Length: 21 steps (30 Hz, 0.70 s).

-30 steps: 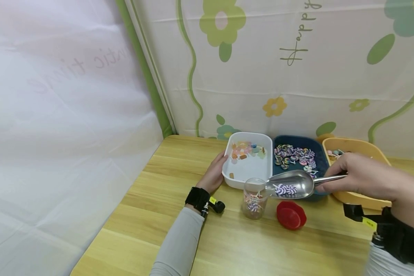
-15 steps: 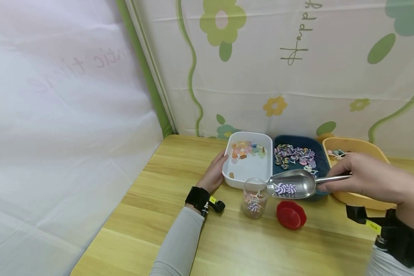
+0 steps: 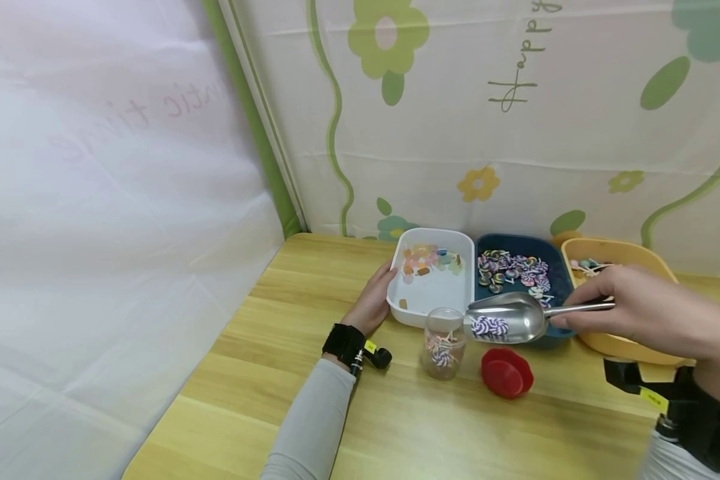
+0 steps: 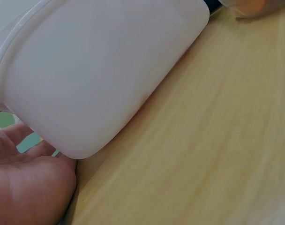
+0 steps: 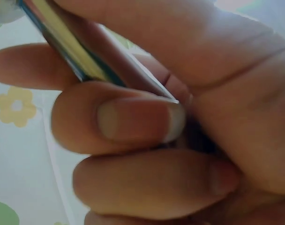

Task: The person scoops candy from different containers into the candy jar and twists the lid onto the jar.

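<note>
Candies (image 3: pixel 489 327) slid along scoop (image 3: pixel 529 319) toward jar (image 3: pixel 443 347), right grip (image 3: pixel 633 307) curled round handle (image 3: pixel 582 308), left hand (image 3: pixel 369 304) loose against tray (image 3: pixel 435 297)

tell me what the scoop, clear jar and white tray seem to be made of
The scoop looks like polished metal, probably stainless steel: grey with bright reflections. The clear jar is transparent and glossy, either plastic or glass; I can't tell which. The white tray looks like smooth, softly shiny plastic, judging by its even colour and rounded corners.

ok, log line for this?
right hand: grips metal scoop | scoop: bears swirl pieces, mouth at clear jar | left hand: touches white tray | jar: upright, partly filled
</note>
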Available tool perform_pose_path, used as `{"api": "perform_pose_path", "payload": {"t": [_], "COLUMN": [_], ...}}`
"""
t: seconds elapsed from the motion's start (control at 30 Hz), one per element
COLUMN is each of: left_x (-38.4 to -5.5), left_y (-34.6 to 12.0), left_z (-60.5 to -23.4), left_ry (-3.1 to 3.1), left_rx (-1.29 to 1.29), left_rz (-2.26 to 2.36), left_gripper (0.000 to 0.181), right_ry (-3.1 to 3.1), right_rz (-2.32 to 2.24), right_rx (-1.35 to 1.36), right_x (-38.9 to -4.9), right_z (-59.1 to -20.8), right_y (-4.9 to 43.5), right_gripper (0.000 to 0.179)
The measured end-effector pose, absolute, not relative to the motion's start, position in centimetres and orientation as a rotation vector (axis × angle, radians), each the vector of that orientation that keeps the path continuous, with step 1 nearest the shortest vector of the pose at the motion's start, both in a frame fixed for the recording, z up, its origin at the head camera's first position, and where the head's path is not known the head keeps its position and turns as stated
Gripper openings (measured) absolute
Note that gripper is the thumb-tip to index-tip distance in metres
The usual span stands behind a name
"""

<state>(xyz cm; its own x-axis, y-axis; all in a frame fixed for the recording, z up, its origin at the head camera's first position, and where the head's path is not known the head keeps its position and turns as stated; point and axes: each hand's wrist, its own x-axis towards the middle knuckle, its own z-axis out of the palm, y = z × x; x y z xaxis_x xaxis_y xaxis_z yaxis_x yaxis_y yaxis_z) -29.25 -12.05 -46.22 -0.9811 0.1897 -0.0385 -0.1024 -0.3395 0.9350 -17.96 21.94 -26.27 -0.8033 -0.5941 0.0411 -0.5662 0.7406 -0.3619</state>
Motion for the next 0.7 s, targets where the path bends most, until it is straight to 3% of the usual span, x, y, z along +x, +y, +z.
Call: {"api": "perform_pose_path", "payload": {"t": [0.7], "left_x": [-29.22], "left_y": [-12.03], "left_z": [-46.18], "left_ry": [1.687], "left_rx": [0.088], "left_rz": [2.445], "left_gripper": [0.046], "right_ry": [2.962], "right_rz": [-0.546], "right_rx": [-0.903], "right_x": [-17.35], "right_z": [-25.78], "right_y": [22.21], "right_gripper": [0.006]}}
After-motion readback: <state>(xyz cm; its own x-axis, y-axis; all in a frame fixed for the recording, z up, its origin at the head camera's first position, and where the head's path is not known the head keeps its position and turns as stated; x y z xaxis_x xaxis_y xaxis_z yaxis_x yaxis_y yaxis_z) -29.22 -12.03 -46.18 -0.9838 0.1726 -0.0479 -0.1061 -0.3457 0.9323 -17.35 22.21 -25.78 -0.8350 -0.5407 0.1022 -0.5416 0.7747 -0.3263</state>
